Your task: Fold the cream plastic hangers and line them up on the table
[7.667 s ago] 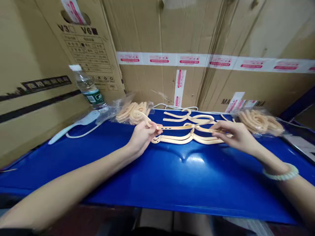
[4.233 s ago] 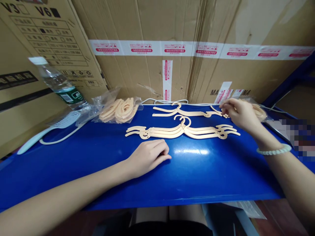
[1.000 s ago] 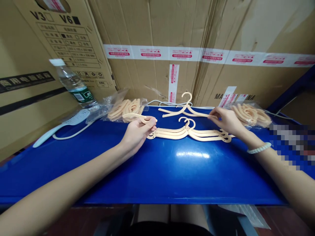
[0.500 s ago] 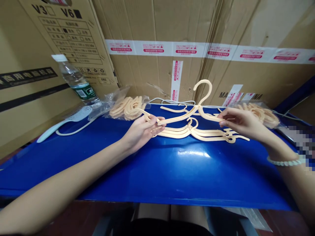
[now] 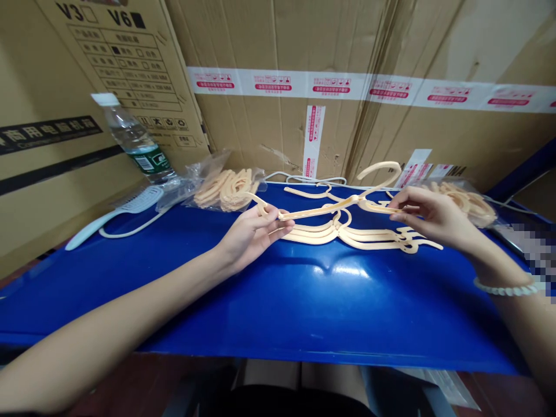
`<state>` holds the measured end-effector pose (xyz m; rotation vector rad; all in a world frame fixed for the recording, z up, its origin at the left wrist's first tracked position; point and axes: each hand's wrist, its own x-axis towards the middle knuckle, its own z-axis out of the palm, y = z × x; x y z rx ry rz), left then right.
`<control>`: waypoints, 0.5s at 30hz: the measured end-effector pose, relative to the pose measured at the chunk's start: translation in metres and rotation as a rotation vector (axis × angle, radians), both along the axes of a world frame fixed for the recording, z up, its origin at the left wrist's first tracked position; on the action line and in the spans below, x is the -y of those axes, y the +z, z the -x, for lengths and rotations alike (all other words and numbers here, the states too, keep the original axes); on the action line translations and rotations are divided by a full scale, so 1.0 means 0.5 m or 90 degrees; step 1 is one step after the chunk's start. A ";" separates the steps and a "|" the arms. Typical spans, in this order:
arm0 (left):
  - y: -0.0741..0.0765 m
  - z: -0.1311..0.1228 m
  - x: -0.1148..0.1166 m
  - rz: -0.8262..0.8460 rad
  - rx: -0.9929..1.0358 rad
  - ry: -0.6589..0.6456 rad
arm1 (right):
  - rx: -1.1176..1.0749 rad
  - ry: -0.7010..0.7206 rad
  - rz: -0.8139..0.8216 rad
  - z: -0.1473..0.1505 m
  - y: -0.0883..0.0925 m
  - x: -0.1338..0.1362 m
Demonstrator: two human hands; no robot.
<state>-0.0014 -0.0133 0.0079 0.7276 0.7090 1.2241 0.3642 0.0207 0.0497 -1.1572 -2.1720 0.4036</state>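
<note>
A cream plastic clothes hanger (image 5: 324, 209) is held above the blue table between my two hands. My left hand (image 5: 254, 234) pinches its left end, and a thin curved piece sticks out past those fingers. At the other end, my right hand (image 5: 430, 217) has thumb and fingers closed on the right arm of the hanger. Its hook tilts back and to the right. Beneath it lie several stacked hangers (image 5: 310, 236) of the same kind, partly covered by my left fingers. Behind, another hanger (image 5: 299, 193) lies flat, partly hidden by the held one.
Bags of cream hangers lie at the back left (image 5: 232, 188) and back right (image 5: 467, 202). A water bottle (image 5: 143, 147) leans by a pale blue hairbrush (image 5: 125, 208) on the left. Cardboard boxes (image 5: 269, 40) wall the back of the blue table (image 5: 269, 313); a white cable (image 5: 299, 178) runs along it.
The held hanger has turned, so its hook, which stood upright, now leans back and to the right. Both hands keep their grip and stay nearly in place.
</note>
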 end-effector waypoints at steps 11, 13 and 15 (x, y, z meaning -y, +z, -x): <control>-0.003 0.001 -0.005 -0.008 -0.014 0.043 | -0.002 0.025 -0.038 0.002 -0.008 0.004; -0.005 0.003 -0.005 -0.014 -0.002 0.017 | -0.008 0.032 -0.040 -0.001 -0.009 0.002; -0.009 0.005 -0.005 -0.024 0.005 0.002 | -0.007 0.036 -0.046 -0.002 -0.008 0.001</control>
